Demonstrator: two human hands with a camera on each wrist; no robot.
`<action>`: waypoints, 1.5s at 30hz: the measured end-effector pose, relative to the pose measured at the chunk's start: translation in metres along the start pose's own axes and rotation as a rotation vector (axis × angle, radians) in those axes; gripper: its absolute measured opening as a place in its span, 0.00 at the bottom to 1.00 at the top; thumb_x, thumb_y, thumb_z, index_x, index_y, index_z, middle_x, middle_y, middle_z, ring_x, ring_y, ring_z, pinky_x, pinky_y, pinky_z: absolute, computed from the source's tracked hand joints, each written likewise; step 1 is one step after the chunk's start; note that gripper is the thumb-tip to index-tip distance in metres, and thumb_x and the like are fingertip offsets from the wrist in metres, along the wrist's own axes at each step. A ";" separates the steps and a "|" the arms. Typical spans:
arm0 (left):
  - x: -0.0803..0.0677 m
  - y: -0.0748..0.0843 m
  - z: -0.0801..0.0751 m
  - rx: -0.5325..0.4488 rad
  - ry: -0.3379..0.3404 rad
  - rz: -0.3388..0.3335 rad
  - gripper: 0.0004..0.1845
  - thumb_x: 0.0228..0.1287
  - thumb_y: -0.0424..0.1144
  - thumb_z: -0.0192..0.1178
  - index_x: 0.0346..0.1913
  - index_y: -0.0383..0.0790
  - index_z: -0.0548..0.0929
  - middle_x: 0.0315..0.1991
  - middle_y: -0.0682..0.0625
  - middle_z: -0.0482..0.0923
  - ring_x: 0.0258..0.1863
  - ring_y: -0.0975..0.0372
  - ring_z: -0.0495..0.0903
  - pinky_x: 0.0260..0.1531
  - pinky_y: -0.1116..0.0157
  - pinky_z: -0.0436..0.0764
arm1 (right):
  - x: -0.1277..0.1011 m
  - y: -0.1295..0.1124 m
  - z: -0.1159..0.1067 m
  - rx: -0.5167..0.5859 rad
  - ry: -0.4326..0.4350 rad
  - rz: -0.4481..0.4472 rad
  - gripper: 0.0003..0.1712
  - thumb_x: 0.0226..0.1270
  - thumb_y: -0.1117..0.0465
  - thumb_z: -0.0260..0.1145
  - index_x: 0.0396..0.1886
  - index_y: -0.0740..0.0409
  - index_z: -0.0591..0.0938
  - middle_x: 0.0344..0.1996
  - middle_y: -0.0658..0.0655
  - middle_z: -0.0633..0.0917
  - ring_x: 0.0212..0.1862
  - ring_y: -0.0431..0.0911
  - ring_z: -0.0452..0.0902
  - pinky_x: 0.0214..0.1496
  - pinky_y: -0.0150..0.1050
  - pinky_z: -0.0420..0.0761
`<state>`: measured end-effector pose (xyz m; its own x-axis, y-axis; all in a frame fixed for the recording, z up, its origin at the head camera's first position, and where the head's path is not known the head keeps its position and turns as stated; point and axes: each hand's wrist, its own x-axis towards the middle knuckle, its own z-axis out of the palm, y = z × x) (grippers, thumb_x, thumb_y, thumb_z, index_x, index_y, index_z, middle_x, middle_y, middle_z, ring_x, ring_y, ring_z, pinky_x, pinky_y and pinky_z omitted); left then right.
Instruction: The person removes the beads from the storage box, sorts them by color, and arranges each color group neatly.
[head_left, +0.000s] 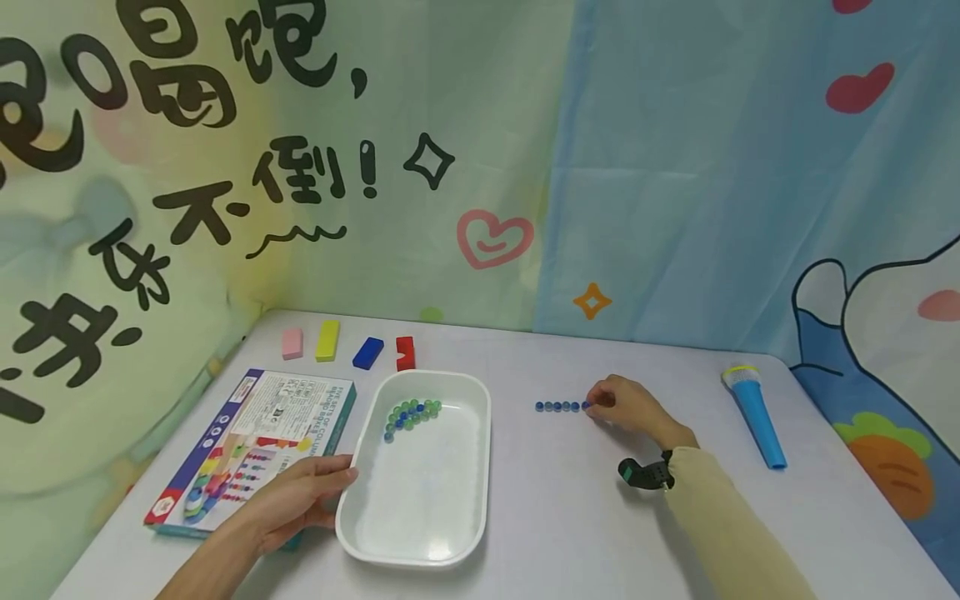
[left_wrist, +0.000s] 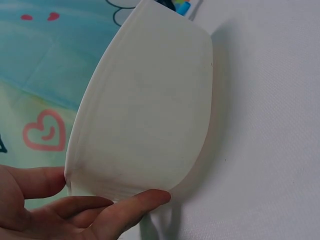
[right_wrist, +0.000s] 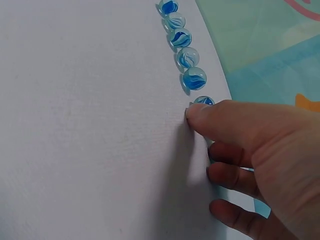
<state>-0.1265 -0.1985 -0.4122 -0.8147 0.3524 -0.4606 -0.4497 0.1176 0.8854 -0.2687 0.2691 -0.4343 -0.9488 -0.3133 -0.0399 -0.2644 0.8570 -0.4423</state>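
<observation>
My left hand (head_left: 300,496) grips the left side of a white tray (head_left: 420,517), with the thumb at the rim and fingers along the outer wall in the left wrist view. Green and blue marbles (head_left: 408,414) are gathered at the tray's far left. My right hand (head_left: 633,410) pinches a clear marble with a blue swirl (right_wrist: 204,100) between thumb and finger, low over the white table. This marble is at the right end of a straight row of blue-swirled marbles (head_left: 557,407), with a small gap before the nearest one (right_wrist: 194,78).
A printed toy box (head_left: 262,442) lies left of the tray. Behind it are a pink block (head_left: 292,342), a yellow block (head_left: 327,341), a blue block (head_left: 368,353) and a notched red block (head_left: 406,353). A blue toy microphone (head_left: 757,421) lies at the right, before a printed curtain (head_left: 675,208).
</observation>
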 end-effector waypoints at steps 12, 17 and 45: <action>0.001 0.000 -0.002 -0.010 -0.015 0.008 0.37 0.72 0.44 0.53 0.72 0.22 0.53 0.64 0.36 0.70 0.43 0.60 0.80 0.39 0.64 0.85 | -0.001 0.001 0.004 0.029 0.001 0.013 0.08 0.62 0.61 0.68 0.39 0.58 0.83 0.37 0.56 0.79 0.40 0.48 0.72 0.47 0.46 0.75; 0.001 0.000 0.000 -0.010 0.000 -0.001 0.37 0.73 0.44 0.52 0.72 0.22 0.53 0.65 0.34 0.68 0.42 0.60 0.81 0.40 0.63 0.85 | -0.001 0.004 0.002 0.038 -0.012 0.018 0.09 0.61 0.61 0.68 0.41 0.57 0.83 0.37 0.56 0.79 0.41 0.48 0.72 0.47 0.44 0.75; 0.001 0.001 -0.001 -0.015 0.011 -0.009 0.36 0.72 0.43 0.53 0.72 0.22 0.54 0.64 0.34 0.70 0.44 0.59 0.81 0.44 0.61 0.85 | 0.051 -0.224 0.022 0.015 -0.198 -0.397 0.15 0.65 0.58 0.68 0.50 0.56 0.84 0.43 0.54 0.84 0.40 0.43 0.76 0.43 0.29 0.78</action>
<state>-0.1275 -0.1988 -0.4119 -0.8143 0.3411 -0.4696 -0.4628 0.1068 0.8800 -0.2538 0.0526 -0.3573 -0.7223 -0.6908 -0.0341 -0.5981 0.6486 -0.4707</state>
